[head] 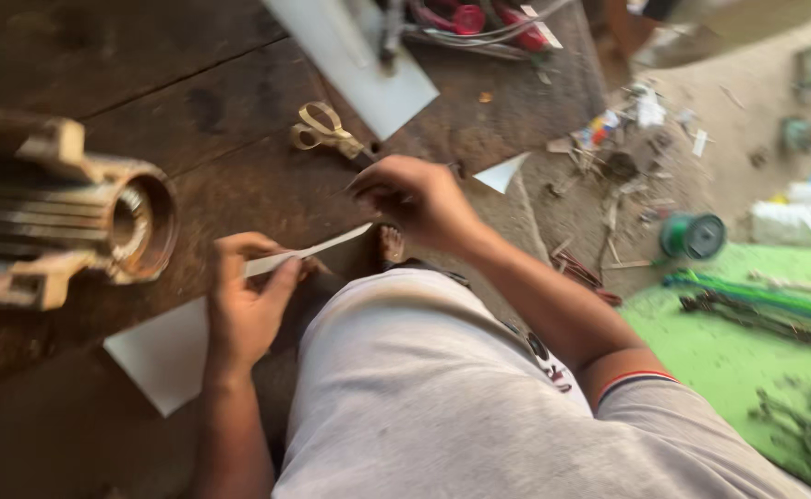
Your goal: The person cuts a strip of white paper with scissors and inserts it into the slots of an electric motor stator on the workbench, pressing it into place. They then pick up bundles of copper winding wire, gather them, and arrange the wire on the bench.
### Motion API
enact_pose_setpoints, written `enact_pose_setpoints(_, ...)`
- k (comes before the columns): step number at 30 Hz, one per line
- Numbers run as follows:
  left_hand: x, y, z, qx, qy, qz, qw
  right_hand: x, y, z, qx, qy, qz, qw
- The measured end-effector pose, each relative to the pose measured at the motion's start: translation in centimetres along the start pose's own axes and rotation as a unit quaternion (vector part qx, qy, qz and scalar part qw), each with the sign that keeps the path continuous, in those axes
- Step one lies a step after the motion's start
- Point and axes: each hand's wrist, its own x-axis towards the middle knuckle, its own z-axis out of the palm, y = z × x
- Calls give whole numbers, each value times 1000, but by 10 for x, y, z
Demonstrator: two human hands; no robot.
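Stretching between left hand and right hand, narrow white paper strip.

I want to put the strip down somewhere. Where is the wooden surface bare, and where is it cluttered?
Bare wood lies at the top left, above the metal motor housing and left of the scissors. The top edge by the red-handled tools and the littered ground on the right are crowded.

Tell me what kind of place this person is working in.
Probably a small repair workshop, maybe for electric motors. A worn metal motor housing sits on the dark wooden bench, a green wire spool lies on the dusty, scrap-littered floor, and scissors rest nearby.
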Motion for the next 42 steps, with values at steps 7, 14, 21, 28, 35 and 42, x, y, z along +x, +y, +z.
enact_pose_setpoints(7, -15, -21, 25, -189, 82, 0, 978, -1, -9, -4, -31, 7, -128, 991)
enact_pose_setpoints(14, -9, -10, 23, 262, 48, 60, 962, 10, -4, 7, -11, 50, -69, 996)
enact_pose_setpoints(21, -2, -15, 50, 122, 117, 75, 983, 3, -10, 30, 31, 27, -90, 995)
enact_pose_setpoints(28, -2, -11, 44, 102, 141, 105, 979, 2, -17, 24, 0, -19, -119, 993)
enact_pose_setpoints(35, -6, -20, 37, 68, 164, 60, 982, 5, -37, 34, -29, -27, -138, 990)
enact_pose_setpoints(42, 3, -38, 16, -27, 114, 43, 992, 11, -41, 57, -72, 19, -129, 989)
